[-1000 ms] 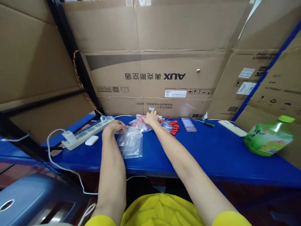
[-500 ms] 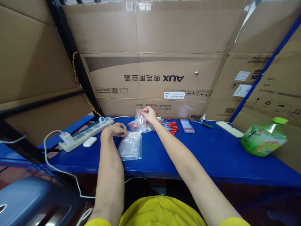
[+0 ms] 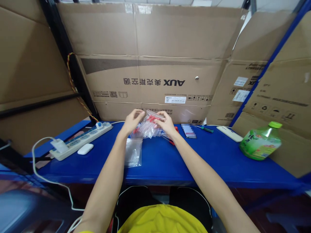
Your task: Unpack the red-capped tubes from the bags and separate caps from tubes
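Note:
Both hands hold up a clear plastic bag (image 3: 147, 127) with red-tipped pieces inside, just above the blue table (image 3: 218, 161). My left hand (image 3: 132, 121) pinches the bag's left top edge. My right hand (image 3: 166, 123) grips its right side. Below them, flat on the table, lies a stack of empty clear bags (image 3: 133, 152). A few loose red-tipped pieces (image 3: 173, 141) show on the table beside my right wrist, mostly hidden by it.
A white power strip (image 3: 81, 140) with a charger and cable lies at left, a small white case (image 3: 85, 149) beside it. To the right are a phone (image 3: 189, 131), a green screwdriver (image 3: 206, 129), a white remote (image 3: 229, 133) and a green bottle (image 3: 261, 144). Cardboard boxes (image 3: 155, 64) wall the back.
My left hand left the flat bags and rose to the bag with red pieces. My right hand lifted that bag off the table toward me. The view tilted slightly.

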`<move>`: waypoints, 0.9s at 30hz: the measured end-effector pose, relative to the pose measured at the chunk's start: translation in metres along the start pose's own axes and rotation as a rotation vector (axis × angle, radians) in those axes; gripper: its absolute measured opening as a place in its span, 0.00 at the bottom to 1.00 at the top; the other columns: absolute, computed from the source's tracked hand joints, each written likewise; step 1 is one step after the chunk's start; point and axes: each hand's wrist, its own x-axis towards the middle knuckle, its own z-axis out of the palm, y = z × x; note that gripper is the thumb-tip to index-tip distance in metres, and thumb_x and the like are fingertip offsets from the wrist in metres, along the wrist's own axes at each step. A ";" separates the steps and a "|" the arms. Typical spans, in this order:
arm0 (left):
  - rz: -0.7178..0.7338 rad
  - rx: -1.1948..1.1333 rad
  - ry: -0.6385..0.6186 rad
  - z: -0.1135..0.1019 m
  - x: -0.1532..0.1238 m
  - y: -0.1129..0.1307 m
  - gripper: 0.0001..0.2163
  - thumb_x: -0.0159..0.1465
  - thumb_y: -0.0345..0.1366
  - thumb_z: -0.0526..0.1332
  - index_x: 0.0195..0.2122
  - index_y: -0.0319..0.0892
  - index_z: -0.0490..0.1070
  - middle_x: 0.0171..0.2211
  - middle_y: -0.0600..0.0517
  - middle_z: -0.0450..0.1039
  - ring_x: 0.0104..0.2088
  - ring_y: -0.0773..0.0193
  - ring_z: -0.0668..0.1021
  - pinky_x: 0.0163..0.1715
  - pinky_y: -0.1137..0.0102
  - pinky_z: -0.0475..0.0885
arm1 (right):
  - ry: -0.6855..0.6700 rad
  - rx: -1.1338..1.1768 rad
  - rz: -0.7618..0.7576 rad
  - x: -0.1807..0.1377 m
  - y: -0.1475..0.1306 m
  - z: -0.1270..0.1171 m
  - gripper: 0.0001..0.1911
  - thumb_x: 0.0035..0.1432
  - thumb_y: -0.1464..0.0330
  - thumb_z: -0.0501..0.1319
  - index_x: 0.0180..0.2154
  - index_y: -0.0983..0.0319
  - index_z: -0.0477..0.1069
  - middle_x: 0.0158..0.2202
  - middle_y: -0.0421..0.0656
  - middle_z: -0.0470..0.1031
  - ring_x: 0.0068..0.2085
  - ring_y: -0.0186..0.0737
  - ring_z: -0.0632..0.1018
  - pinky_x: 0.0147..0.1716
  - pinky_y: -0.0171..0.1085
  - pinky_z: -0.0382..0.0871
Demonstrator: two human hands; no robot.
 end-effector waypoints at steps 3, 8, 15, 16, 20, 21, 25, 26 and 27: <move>0.035 -0.111 -0.239 0.034 -0.004 0.012 0.25 0.66 0.56 0.61 0.49 0.37 0.78 0.49 0.42 0.81 0.48 0.54 0.80 0.49 0.65 0.73 | -0.028 0.001 0.015 -0.018 -0.001 -0.005 0.26 0.48 0.60 0.73 0.48 0.54 0.67 0.39 0.38 0.78 0.38 0.40 0.81 0.35 0.37 0.80; 0.082 -0.176 -0.341 0.053 -0.010 0.001 0.23 0.67 0.54 0.61 0.46 0.36 0.79 0.44 0.43 0.82 0.43 0.56 0.80 0.45 0.66 0.73 | -0.028 -0.044 0.054 -0.029 0.006 -0.022 0.23 0.55 0.51 0.68 0.46 0.57 0.77 0.43 0.43 0.81 0.42 0.44 0.81 0.33 0.39 0.81; 0.107 -0.063 -0.338 0.055 -0.012 -0.008 0.20 0.67 0.51 0.63 0.48 0.40 0.74 0.46 0.46 0.80 0.43 0.58 0.79 0.46 0.66 0.71 | 0.049 -0.174 0.074 -0.024 0.015 -0.037 0.17 0.49 0.54 0.70 0.31 0.62 0.82 0.29 0.42 0.80 0.31 0.39 0.78 0.29 0.36 0.76; 0.114 -0.015 -0.293 0.056 -0.013 -0.006 0.19 0.66 0.51 0.63 0.48 0.40 0.72 0.45 0.46 0.80 0.41 0.58 0.79 0.44 0.67 0.70 | 0.043 -0.144 0.103 -0.024 0.015 -0.037 0.16 0.47 0.56 0.71 0.30 0.62 0.81 0.28 0.41 0.79 0.30 0.38 0.77 0.29 0.36 0.76; 0.159 0.226 -0.050 0.061 -0.022 0.011 0.15 0.68 0.50 0.62 0.43 0.42 0.69 0.35 0.49 0.77 0.32 0.61 0.74 0.36 0.69 0.64 | 0.035 -0.029 0.229 -0.027 0.013 -0.037 0.15 0.40 0.60 0.76 0.27 0.64 0.81 0.26 0.40 0.77 0.28 0.35 0.76 0.30 0.36 0.77; 0.168 0.259 -0.031 0.063 -0.023 0.015 0.15 0.69 0.51 0.61 0.40 0.43 0.69 0.32 0.50 0.75 0.30 0.62 0.73 0.34 0.69 0.62 | 0.042 -0.002 0.253 -0.028 0.013 -0.037 0.15 0.39 0.61 0.77 0.27 0.64 0.80 0.26 0.41 0.77 0.28 0.35 0.76 0.31 0.36 0.77; 0.172 0.280 -0.135 0.071 -0.026 0.022 0.19 0.71 0.50 0.56 0.28 0.43 0.68 0.24 0.53 0.71 0.25 0.63 0.69 0.30 0.68 0.56 | 0.036 0.118 0.317 -0.028 0.014 -0.036 0.15 0.39 0.64 0.78 0.27 0.63 0.78 0.27 0.40 0.78 0.30 0.35 0.77 0.33 0.36 0.79; 0.167 0.265 -0.152 0.073 -0.025 0.021 0.19 0.71 0.49 0.55 0.26 0.43 0.67 0.23 0.52 0.71 0.25 0.64 0.69 0.30 0.68 0.56 | 0.037 0.143 0.335 -0.028 0.014 -0.036 0.14 0.40 0.65 0.78 0.27 0.63 0.77 0.27 0.40 0.77 0.30 0.35 0.78 0.33 0.36 0.79; 0.160 0.243 -0.161 0.076 -0.025 0.020 0.19 0.71 0.47 0.55 0.26 0.43 0.67 0.23 0.52 0.71 0.25 0.64 0.69 0.30 0.68 0.56 | 0.038 0.163 0.355 -0.028 0.014 -0.035 0.14 0.41 0.65 0.77 0.26 0.62 0.75 0.27 0.40 0.77 0.30 0.35 0.78 0.33 0.36 0.79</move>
